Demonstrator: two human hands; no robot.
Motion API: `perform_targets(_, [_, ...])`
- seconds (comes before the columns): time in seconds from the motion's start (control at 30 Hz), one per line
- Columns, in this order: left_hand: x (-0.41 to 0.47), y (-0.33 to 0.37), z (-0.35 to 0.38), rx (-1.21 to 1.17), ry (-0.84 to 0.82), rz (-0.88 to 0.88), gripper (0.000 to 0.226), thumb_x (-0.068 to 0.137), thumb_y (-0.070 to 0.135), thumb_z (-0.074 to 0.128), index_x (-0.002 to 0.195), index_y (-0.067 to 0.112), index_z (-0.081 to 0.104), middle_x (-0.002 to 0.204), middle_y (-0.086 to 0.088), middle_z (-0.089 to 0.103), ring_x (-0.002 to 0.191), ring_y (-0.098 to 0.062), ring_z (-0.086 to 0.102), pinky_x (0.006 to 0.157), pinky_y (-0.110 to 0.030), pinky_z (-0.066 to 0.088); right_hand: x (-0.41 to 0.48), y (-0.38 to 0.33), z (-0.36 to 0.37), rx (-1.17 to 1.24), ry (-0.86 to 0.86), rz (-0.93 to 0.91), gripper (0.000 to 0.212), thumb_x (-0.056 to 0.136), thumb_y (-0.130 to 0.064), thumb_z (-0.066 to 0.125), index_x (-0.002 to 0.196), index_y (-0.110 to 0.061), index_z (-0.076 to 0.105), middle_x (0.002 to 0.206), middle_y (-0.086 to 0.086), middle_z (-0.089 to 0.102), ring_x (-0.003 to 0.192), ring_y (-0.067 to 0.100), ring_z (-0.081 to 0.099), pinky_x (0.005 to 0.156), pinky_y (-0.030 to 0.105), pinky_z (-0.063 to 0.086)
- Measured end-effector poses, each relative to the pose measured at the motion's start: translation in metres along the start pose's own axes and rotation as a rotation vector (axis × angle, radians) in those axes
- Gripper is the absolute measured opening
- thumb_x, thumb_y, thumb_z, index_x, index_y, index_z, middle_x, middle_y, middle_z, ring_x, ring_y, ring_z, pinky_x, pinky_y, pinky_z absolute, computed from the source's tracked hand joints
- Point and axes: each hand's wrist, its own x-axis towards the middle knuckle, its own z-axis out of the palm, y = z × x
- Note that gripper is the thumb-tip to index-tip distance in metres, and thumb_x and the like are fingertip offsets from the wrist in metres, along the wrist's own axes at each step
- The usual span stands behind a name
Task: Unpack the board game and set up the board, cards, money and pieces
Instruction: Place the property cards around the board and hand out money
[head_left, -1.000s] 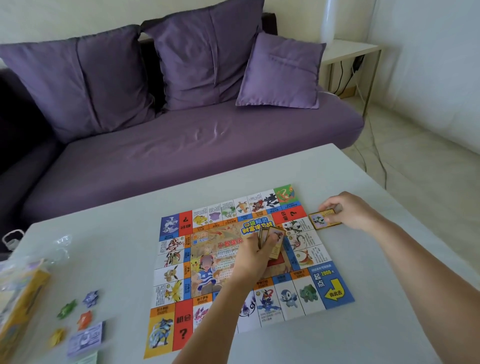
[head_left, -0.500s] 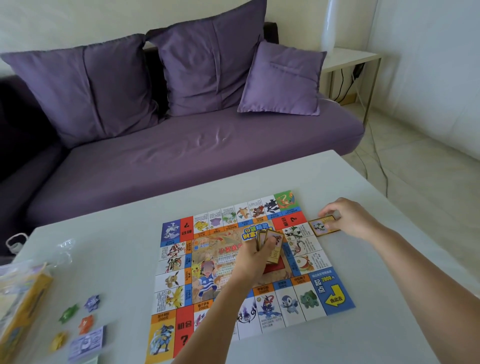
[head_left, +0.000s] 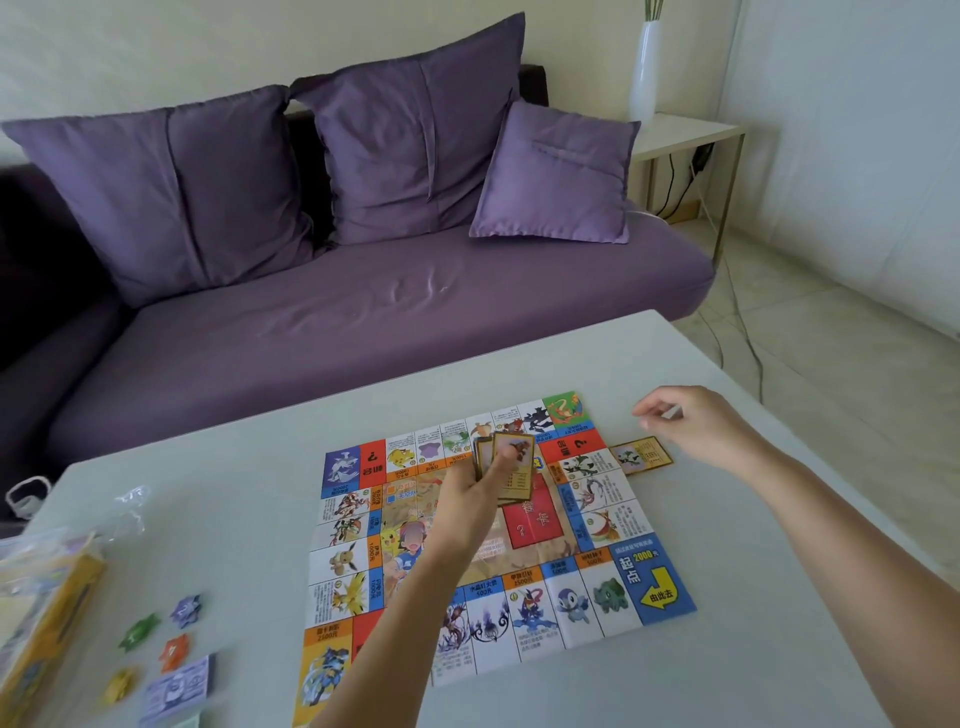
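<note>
Lifted off the single card (head_left: 641, 456) it was pressing a moment ago, my right hand (head_left: 693, 423) now hovers above the tabletop (head_left: 234, 493), near the far right corner of the board (head_left: 660, 592). Its fingers are loosely curled. A small pale shape shows at the fingertips, and I cannot tell whether they hold anything. The single card lies face up on the tabletop, touching the board's right edge.

My left hand (head_left: 475, 501) is raised over the middle of the unfolded board and grips a fanned stack of cards (head_left: 514, 465), picture sides facing me.

On the tabletop well to the left of the board lie four small pieces: purple (head_left: 186, 610), green (head_left: 139, 631), orange (head_left: 174, 652) and yellow (head_left: 120, 686). A pile of play money (head_left: 176, 688) sits just beside them. The yellow game box (head_left: 47, 613) is at the left edge.
</note>
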Motion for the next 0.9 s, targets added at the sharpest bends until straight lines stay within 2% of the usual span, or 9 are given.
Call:
perform_targets(0.07, [-0.005, 0.006, -0.001, -0.132, 0.013, -0.068, 0.035, 0.087, 0.039, 0.059, 0.084, 0.004, 0.056, 0.075, -0.003, 0.067, 0.066, -0.013, 0.066, 0.073, -0.031, 0.057, -0.007, -0.013, 0.001, 0.019, -0.020, -0.009, 0.012, 0.091, -0.015, 0.061, 0.099, -0.022, 0.068, 0.095, -0.010, 0.065, 0.081, -0.004, 0.056, 0.065, 0.010, 0.038])
perform_targets(0.17, [-0.021, 0.015, 0.001, -0.319, -0.019, -0.186, 0.025, 0.087, 0.028, 0.061, 0.089, 0.004, 0.056, 0.080, -0.007, 0.067, 0.074, -0.019, 0.068, 0.084, -0.039, 0.056, -0.024, -0.039, 0.007, 0.113, -0.071, 0.006, 0.011, 0.092, -0.018, 0.060, 0.099, -0.023, 0.067, 0.091, -0.008, 0.067, 0.074, 0.004, 0.062, 0.063, 0.015, 0.045])
perform_targets(0.3, [-0.037, 0.014, 0.007, -0.481, 0.023, -0.282, 0.024, 0.083, 0.021, 0.066, 0.087, 0.003, 0.051, 0.073, -0.007, 0.067, 0.065, -0.016, 0.068, 0.066, -0.029, 0.057, -0.061, -0.081, 0.023, 0.440, -0.178, 0.047, 0.012, 0.091, -0.030, 0.059, 0.094, -0.024, 0.069, 0.085, -0.006, 0.072, 0.075, 0.007, 0.066, 0.069, 0.019, 0.050])
perform_targets(0.37, [-0.043, 0.011, 0.010, -0.523, 0.056, -0.314, 0.035, 0.075, 0.024, 0.072, 0.091, -0.002, 0.055, 0.076, -0.010, 0.068, 0.066, -0.018, 0.069, 0.061, -0.026, 0.056, -0.079, -0.096, 0.030, 0.513, -0.228, 0.055, 0.017, 0.086, -0.035, 0.064, 0.092, -0.021, 0.071, 0.082, -0.007, 0.073, 0.074, 0.004, 0.067, 0.068, 0.017, 0.049])
perform_targets(0.47, [-0.051, 0.006, 0.013, -0.497, 0.087, -0.326, 0.057, 0.060, 0.036, 0.077, 0.095, -0.003, 0.056, 0.077, -0.011, 0.069, 0.072, -0.022, 0.069, 0.070, -0.031, 0.057, -0.096, -0.105, 0.042, 0.588, -0.203, 0.088, 0.010, 0.083, -0.019, 0.072, 0.089, -0.011, 0.073, 0.075, -0.002, 0.072, 0.066, 0.003, 0.068, 0.060, 0.012, 0.048])
perform_targets(0.57, [-0.060, 0.003, 0.016, -0.412, 0.084, -0.311, 0.073, 0.046, 0.053, 0.080, 0.090, 0.000, 0.054, 0.085, -0.014, 0.069, 0.079, -0.026, 0.069, 0.080, -0.037, 0.057, -0.104, -0.102, 0.051, 0.624, -0.142, 0.120, 0.006, 0.082, -0.012, 0.072, 0.085, -0.006, 0.073, 0.074, 0.007, 0.072, 0.062, 0.010, 0.067, 0.057, 0.015, 0.050])
perform_targets(0.67, [-0.069, -0.002, 0.017, -0.404, 0.051, -0.276, 0.044, 0.076, 0.049, 0.066, 0.090, 0.008, 0.059, 0.085, -0.009, 0.070, 0.083, -0.024, 0.069, 0.083, -0.040, 0.056, -0.107, -0.095, 0.055, 0.660, -0.113, 0.181, 0.009, 0.083, -0.013, 0.071, 0.086, -0.004, 0.073, 0.078, 0.013, 0.071, 0.061, 0.013, 0.064, 0.056, 0.017, 0.050])
perform_targets(0.73, [-0.073, -0.005, 0.016, -0.517, 0.075, -0.340, 0.030, 0.092, 0.036, 0.055, 0.094, 0.007, 0.060, 0.082, -0.011, 0.068, 0.076, -0.024, 0.065, 0.074, -0.037, 0.055, -0.107, -0.091, 0.053, 0.684, -0.117, 0.216, 0.009, 0.084, -0.012, 0.070, 0.086, -0.005, 0.073, 0.077, 0.012, 0.072, 0.060, 0.011, 0.064, 0.056, 0.016, 0.050])
perform_targets(0.9, [-0.073, -0.011, 0.004, -0.631, 0.132, -0.409, 0.023, 0.097, 0.019, 0.048, 0.103, 0.000, 0.057, 0.088, -0.018, 0.064, 0.078, -0.028, 0.062, 0.063, -0.034, 0.053, -0.102, -0.082, 0.043, 0.763, -0.118, 0.248, 0.010, 0.091, -0.011, 0.060, 0.089, -0.004, 0.067, 0.080, 0.010, 0.071, 0.065, 0.017, 0.066, 0.064, 0.028, 0.057])
